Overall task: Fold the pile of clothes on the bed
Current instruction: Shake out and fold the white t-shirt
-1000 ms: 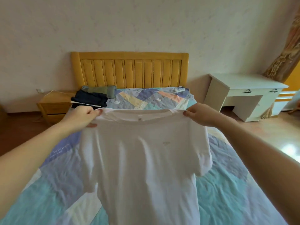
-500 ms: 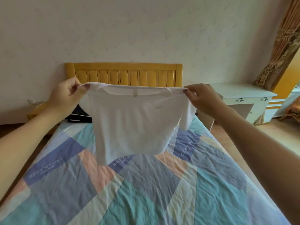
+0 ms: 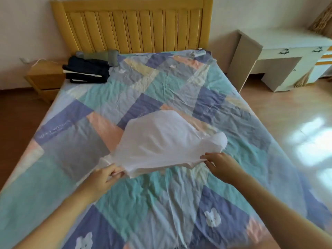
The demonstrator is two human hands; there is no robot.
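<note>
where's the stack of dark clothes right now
In the head view the dark clothes sit at the bed's far left corner, just below the yellow headboard and beside the wooden nightstand.

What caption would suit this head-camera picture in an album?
Both hands, left and right, lay a white T-shirt flat on the patchwork bedspread.

Shirt [image 3: 161, 141] mid-bed [image 3: 53, 177]; clothes pile [image 3: 86, 71] behind left, by headboard [image 3: 134, 26].

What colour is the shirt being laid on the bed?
White, plain as far as shows; the shirt is clearest in the head view.
</note>
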